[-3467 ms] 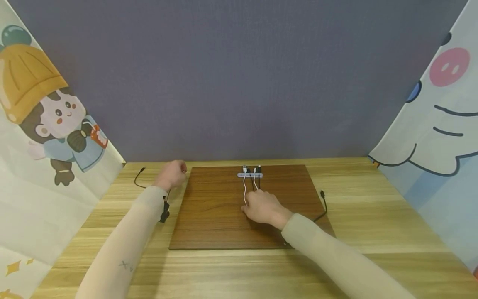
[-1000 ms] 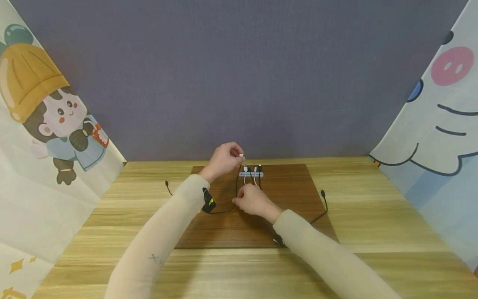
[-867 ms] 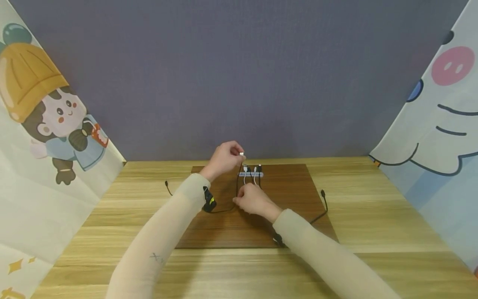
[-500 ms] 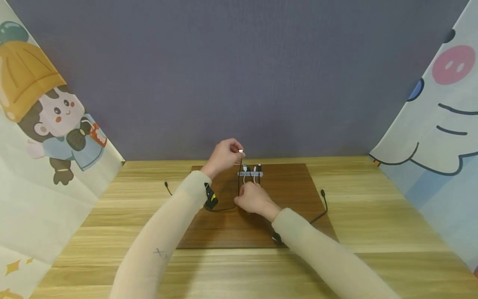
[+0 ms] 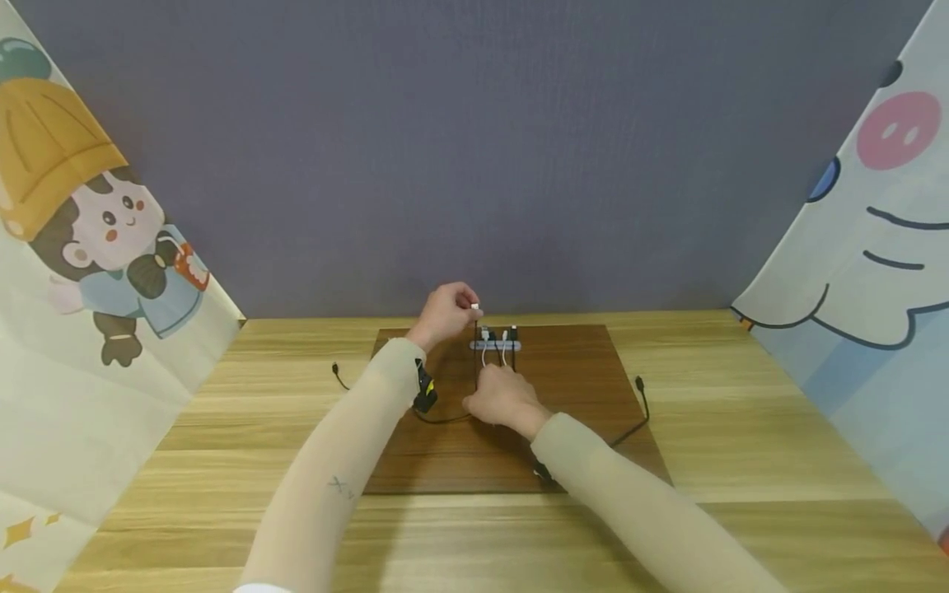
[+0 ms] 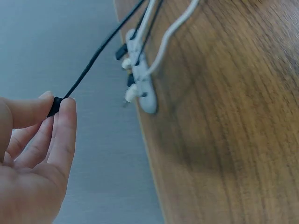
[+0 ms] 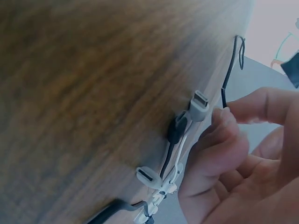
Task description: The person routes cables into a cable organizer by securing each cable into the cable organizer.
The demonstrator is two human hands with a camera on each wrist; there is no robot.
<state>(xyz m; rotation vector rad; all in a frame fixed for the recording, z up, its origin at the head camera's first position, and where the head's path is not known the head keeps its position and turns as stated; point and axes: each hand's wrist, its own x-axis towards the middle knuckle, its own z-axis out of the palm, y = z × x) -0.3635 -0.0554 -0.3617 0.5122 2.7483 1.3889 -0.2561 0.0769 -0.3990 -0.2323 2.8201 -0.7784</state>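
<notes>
My left hand (image 5: 445, 315) pinches the black plug (image 6: 54, 106) of a thin black cable (image 6: 97, 52) and holds it up at the board's far edge. Lower on the same cable, my right hand (image 5: 506, 397) pinches it between thumb and finger, just above the brown wooden board (image 5: 415, 461). A pale grey cable clip strip (image 6: 148, 95) is fixed along that far edge, with several black and white cables seated in it. In the right wrist view, a white USB plug (image 7: 199, 105), a black plug (image 7: 176, 128) and another white plug (image 7: 148, 177) lie beside my right hand.
A black cable end (image 5: 641, 385) lies off the board's right side. Another black cable end (image 5: 336, 369) lies on the light wooden table (image 5: 282, 428) at left. A grey partition (image 5: 474, 165) rises behind, with printed cloths at both sides.
My left hand has moved from the board's left side to beside the clip strip, bringing the black cable. My right hand has shifted slightly left. Both have barely moved in the last second.
</notes>
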